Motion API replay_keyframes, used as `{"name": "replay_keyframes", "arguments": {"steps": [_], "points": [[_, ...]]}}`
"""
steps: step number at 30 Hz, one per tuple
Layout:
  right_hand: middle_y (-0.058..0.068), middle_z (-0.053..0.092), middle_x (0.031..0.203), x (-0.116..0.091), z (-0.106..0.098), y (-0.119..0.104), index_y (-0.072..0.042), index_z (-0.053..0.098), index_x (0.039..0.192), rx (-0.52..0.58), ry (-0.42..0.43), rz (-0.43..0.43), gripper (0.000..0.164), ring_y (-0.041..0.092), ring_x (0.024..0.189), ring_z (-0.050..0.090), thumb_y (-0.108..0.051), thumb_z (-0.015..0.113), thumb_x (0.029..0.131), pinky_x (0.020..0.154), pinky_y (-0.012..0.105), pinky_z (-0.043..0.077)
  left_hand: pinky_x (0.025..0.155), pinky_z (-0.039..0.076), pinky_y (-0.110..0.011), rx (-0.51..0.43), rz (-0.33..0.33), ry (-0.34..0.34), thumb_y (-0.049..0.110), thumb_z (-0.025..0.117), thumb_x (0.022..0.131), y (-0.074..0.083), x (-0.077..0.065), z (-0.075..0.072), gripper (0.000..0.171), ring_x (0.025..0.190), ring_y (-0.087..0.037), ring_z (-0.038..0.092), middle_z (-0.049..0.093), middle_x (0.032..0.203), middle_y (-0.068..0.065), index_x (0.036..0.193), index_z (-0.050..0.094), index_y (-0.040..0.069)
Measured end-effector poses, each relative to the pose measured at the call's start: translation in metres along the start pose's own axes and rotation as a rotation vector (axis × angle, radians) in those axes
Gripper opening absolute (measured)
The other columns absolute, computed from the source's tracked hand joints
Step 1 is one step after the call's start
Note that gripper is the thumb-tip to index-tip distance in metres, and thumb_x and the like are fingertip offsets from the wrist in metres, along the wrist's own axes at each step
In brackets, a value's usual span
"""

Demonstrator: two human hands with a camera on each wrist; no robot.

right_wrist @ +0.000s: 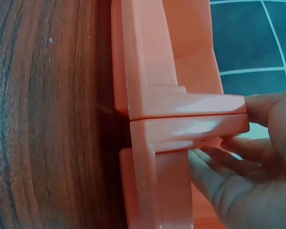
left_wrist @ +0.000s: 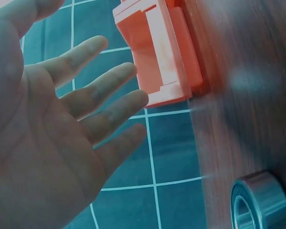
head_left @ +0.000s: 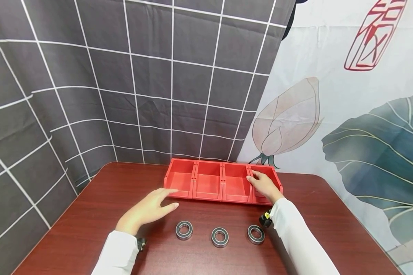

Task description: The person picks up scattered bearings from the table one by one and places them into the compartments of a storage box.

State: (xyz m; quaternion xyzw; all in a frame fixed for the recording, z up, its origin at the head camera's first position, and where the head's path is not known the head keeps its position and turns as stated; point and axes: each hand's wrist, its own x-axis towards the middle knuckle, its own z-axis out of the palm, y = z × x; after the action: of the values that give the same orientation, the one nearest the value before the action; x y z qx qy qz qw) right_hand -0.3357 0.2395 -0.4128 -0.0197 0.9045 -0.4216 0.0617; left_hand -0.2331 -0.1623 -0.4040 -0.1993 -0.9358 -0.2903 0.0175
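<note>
Several red plastic bins stand side by side in a row near the back of the table. My right hand (head_left: 264, 186) pinches the adjoining side walls (right_wrist: 195, 117) of the two rightmost bins, thumb on one side and fingers reaching into the rightmost bin (head_left: 278, 182). My left hand (head_left: 146, 209) is held with fingers spread and holds nothing. Its fingertips overlap the front of the leftmost bin (head_left: 179, 193) in the head view; the left wrist view shows the palm and that bin (left_wrist: 178, 52) beyond the fingers.
Three ball bearings lie flat on the table in front of the bins: a left one (head_left: 184, 237), a middle one (head_left: 220, 245) and a right one (head_left: 256, 241) near my right wrist. Behind the brown table (head_left: 192, 263) hangs a grey gridded cloth (head_left: 151, 76).
</note>
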Motion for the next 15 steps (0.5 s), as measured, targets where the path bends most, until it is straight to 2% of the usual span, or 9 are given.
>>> {"name": "replay_keyframes", "arguments": {"steps": [6, 11, 15], "points": [[0.025, 0.040, 0.145, 0.001, 0.000, -0.002, -0.004, 0.026, 0.151, -0.012, 0.005, 0.014, 0.066, 0.040, 0.124, 0.045, -0.036, 0.050, 0.099, 0.099, 0.054, 0.043, 0.100, 0.044, -0.052, -0.006, 0.005, 0.022, 0.044, 0.066, 0.088, -0.003, -0.002, -0.008, 0.056, 0.118, -0.028, 0.053, 0.057, 0.129, -0.010, 0.134, 0.056, 0.014], [0.024, 0.036, 0.148, 0.000, 0.003, 0.000, -0.006, 0.022, 0.153, 0.019, -0.004, 0.031, 0.071, 0.041, 0.128, 0.041, -0.043, 0.048, 0.099, 0.101, 0.056, 0.040, 0.098, 0.045, -0.053, -0.009, -0.011, 0.049, 0.041, 0.067, 0.088, -0.007, -0.007, -0.017, 0.054, 0.117, -0.029, 0.054, 0.058, 0.128, -0.011, 0.134, 0.056, 0.013], [0.023, 0.035, 0.148, -0.001, 0.005, 0.003, -0.008, 0.019, 0.153, 0.041, -0.010, 0.031, 0.075, 0.042, 0.128, 0.040, -0.049, 0.047, 0.098, 0.099, 0.055, 0.043, 0.097, 0.045, -0.054, 0.010, -0.010, 0.069, 0.041, 0.066, 0.089, -0.009, -0.011, -0.025, 0.054, 0.118, -0.031, 0.054, 0.058, 0.128, -0.011, 0.134, 0.056, 0.012]]}}
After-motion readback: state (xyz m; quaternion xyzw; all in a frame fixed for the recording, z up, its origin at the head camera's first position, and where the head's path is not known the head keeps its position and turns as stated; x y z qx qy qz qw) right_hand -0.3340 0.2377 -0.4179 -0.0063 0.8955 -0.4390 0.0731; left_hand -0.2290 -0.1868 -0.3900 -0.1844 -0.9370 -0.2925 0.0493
